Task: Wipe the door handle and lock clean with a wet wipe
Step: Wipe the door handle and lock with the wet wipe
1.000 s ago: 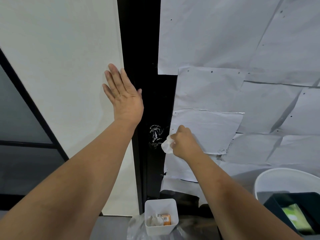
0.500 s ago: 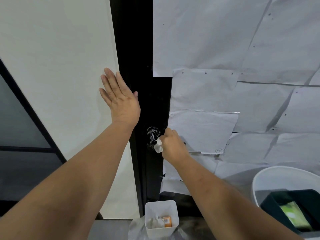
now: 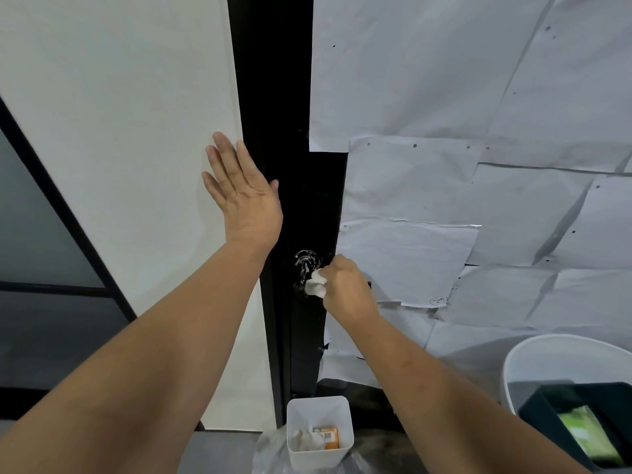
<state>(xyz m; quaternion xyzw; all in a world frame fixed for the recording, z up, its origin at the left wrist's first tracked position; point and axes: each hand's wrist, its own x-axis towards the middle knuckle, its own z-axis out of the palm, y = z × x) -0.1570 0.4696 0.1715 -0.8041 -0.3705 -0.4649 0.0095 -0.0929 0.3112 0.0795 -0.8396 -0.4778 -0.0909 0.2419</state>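
A black door stile (image 3: 273,97) runs down the middle, with white smears on the black lock and handle (image 3: 305,263). My right hand (image 3: 345,285) grips a crumpled white wet wipe (image 3: 316,283) and presses it against the lower part of the smeared lock. The handle itself is mostly hidden behind the wipe and my fist. My left hand (image 3: 244,196) lies flat with straight fingers on the white panel (image 3: 136,131) beside the black stile, above and left of the lock.
Overlapping grey paper sheets (image 3: 461,165) cover the door to the right. Below stands a small white bin (image 3: 319,427) holding used wipes and an orange packet. A white bucket (image 3: 561,357) with a dark box inside sits at lower right.
My right hand has moved left with the wipe, from beside the lock onto it. The view has shifted slightly; my left hand stays flat on the panel.
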